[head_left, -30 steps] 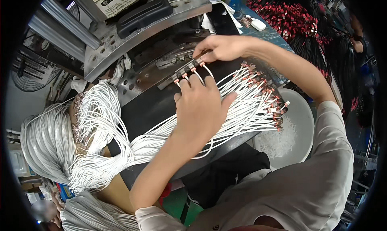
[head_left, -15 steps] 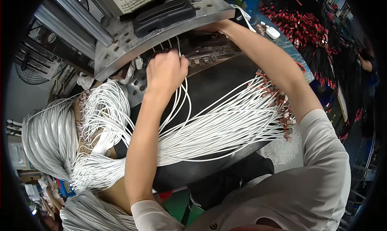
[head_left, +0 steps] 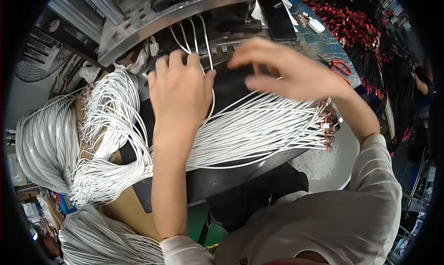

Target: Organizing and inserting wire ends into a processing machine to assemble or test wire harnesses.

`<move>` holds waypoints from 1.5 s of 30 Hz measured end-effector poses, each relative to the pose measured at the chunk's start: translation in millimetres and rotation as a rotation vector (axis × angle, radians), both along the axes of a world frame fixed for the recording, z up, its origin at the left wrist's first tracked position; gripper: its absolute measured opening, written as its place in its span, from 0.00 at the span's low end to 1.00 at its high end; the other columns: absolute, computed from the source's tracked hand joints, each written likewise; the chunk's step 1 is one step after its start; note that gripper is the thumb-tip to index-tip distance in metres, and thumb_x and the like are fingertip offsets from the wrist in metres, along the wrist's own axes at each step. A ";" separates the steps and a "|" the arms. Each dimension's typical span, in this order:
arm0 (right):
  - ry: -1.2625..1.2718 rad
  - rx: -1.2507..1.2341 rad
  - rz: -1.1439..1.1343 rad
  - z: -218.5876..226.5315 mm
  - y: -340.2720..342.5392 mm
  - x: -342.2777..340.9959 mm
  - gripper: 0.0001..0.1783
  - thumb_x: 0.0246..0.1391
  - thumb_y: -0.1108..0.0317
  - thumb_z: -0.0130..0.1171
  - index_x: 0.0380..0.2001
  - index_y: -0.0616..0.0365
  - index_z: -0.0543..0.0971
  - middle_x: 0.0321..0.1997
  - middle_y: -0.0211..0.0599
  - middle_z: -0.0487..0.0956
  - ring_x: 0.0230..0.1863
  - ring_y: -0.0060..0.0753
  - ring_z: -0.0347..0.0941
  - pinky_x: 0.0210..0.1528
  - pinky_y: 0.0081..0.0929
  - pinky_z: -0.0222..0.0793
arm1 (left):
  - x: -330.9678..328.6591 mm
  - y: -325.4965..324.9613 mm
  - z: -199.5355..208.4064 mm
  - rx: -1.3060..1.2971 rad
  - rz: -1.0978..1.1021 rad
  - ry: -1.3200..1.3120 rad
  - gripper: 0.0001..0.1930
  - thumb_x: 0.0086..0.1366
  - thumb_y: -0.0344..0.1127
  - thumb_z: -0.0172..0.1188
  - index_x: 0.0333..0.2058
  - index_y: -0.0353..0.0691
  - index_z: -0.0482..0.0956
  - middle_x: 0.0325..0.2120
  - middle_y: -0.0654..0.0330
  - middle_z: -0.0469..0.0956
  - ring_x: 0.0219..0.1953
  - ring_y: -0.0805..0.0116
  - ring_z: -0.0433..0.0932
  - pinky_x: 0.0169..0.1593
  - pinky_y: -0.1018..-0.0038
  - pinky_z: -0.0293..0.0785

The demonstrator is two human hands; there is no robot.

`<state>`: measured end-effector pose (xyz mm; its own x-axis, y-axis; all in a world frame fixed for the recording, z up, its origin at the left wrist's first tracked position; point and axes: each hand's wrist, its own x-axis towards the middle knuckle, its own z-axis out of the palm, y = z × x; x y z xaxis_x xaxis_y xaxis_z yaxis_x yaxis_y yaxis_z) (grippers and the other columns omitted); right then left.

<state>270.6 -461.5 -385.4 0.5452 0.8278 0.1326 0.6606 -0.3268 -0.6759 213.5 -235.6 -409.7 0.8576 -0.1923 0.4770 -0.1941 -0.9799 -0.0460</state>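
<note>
My left hand (head_left: 180,87) is closed over white cables (head_left: 194,36) that run up under the machine's metal plate (head_left: 185,12); its fingertips are hidden behind the back of the hand. To its right, my right hand (head_left: 291,71) hovers above the work surface, slightly blurred, with thumb and fingers apart and nothing between them. Beneath it, a wide bundle of white cables (head_left: 259,131) lies across a black sheet (head_left: 203,172), their connector ends (head_left: 328,126) gathered at the right. Small metal fittings (head_left: 225,48) sit in a row at the machine's front.
Coiled white cable (head_left: 46,145) stands at the left, another coil (head_left: 101,237) lower down. Red-handled pliers (head_left: 341,67), a dark phone-like slab (head_left: 277,18) and a white case (head_left: 316,25) lie at the upper right. Black cables with red ends (head_left: 347,24) are heaped beyond.
My right hand has come out from under the metal plate toward me, fingers spread. My left hand has moved slightly nearer me. The pliers and dark slab have come into view.
</note>
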 end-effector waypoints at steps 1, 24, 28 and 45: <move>0.244 -0.023 0.114 11.9 -20.1 -34.1 0.24 0.58 0.70 0.63 0.57 0.63 0.73 0.57 0.45 0.71 0.40 0.29 0.73 0.40 0.28 0.72 | -31.1 -7.6 8.5 -0.184 -0.047 0.066 0.15 0.61 0.41 0.65 0.40 0.35 0.80 0.42 0.52 0.78 0.46 0.53 0.76 0.49 0.60 0.70; 1.367 0.951 -0.828 -231.1 -100.5 -224.1 0.27 0.63 0.45 0.47 0.51 0.58 0.72 0.44 0.40 0.77 0.41 0.37 0.72 0.40 0.35 0.66 | -280.1 -8.9 -169.4 -2.156 0.721 0.263 0.21 0.73 0.38 0.48 0.59 0.39 0.56 0.49 0.51 0.74 0.42 0.61 0.78 0.27 0.66 0.77; 1.386 0.983 -0.786 -242.0 -100.4 -226.7 0.28 0.64 0.45 0.46 0.51 0.58 0.72 0.45 0.40 0.77 0.43 0.38 0.72 0.42 0.36 0.67 | -280.7 -6.7 -168.5 -2.151 0.737 0.258 0.21 0.73 0.38 0.48 0.59 0.39 0.55 0.50 0.51 0.73 0.42 0.60 0.78 0.27 0.65 0.78; -0.134 0.204 0.119 10.0 7.3 -43.4 0.11 0.49 0.71 0.69 0.36 0.62 0.81 0.35 0.36 0.80 0.35 0.36 0.76 0.37 0.31 0.73 | -58.5 -27.3 -10.4 -0.372 -0.310 0.334 0.18 0.58 0.22 0.54 0.48 0.32 0.77 0.45 0.47 0.79 0.41 0.47 0.81 0.43 0.60 0.79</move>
<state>227.3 -454.2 -375.4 0.4120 0.8339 0.3672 0.7741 -0.1078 -0.6239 155.0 -262.9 -420.1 0.9034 -0.3297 0.2740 -0.4192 -0.8133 0.4034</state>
